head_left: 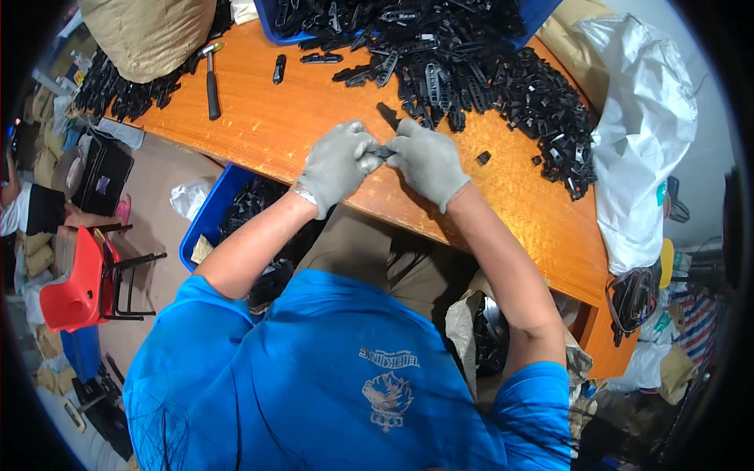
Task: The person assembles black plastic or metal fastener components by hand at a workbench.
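Both my hands wear grey gloves and meet over the front edge of the wooden table (275, 149). A small black plastic part (383, 152) is pinched between the fingertips of my left hand (336, 163) and my right hand (428, 161); most of it is hidden by the gloves. Just beyond my right fingers shows another dark, narrow piece (388, 115); whether that hand touches it I cannot tell. Past my hands spreads a heap of long, slotted black plastic parts (440, 82). To its right lies a pile of smaller black pieces (554, 118).
A hammer (212, 90) and two loose black parts (280, 69) lie at the far left. A blue bin (271, 31) stands behind the heap, a white sack (644, 133) at the right. Below the table's left side sits a blue crate (206, 216), with a red chair (78, 282) farther left.
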`<state>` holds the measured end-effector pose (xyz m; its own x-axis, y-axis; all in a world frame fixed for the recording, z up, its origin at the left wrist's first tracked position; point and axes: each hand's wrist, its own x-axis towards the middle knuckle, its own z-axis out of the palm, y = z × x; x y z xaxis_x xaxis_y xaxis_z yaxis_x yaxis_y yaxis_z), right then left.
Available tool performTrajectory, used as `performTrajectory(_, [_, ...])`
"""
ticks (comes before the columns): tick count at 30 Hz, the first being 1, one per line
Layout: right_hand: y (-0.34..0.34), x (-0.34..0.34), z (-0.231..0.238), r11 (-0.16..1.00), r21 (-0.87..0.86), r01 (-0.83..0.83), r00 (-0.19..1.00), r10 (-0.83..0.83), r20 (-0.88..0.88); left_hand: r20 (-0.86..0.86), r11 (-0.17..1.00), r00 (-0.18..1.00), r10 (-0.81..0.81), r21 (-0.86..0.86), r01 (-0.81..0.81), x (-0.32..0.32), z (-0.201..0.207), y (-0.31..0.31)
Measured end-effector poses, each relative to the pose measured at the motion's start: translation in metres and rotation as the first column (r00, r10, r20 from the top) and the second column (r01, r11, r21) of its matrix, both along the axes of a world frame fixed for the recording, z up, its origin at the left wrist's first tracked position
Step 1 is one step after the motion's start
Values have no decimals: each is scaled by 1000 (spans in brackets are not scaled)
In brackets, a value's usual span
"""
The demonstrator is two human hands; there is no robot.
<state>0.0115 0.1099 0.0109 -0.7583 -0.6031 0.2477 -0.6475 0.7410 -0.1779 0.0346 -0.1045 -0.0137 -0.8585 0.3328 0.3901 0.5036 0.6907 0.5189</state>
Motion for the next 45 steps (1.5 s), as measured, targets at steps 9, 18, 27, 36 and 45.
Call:
performTrajectory(9, [82, 36, 11, 951, -232, 205, 978, -189, 90, 561, 992, 823, -87, -26, 122, 24, 63, -139])
performTrajectory(18, [143, 17, -1, 946, 26, 323, 944, -320, -76, 99, 991, 995, -2, -132, 15, -27, 35, 4])
performTrajectory(27, [115, 39, 6, 967, 5, 257, 966, -257, 21, 76, 935, 955, 285, -243, -260, -23, 37, 51])
performTrajectory(36, [93, 41, -2, 936, -180, 301, 952, -282, 122, 14, 989, 998, -66, -134, 67, 0, 10, 23])
performTrajectory(45, [38, 26, 14, 958, -186, 220, 969, -192, 158, -28, 991, 998, 51, -120, -54, 0, 4, 5])
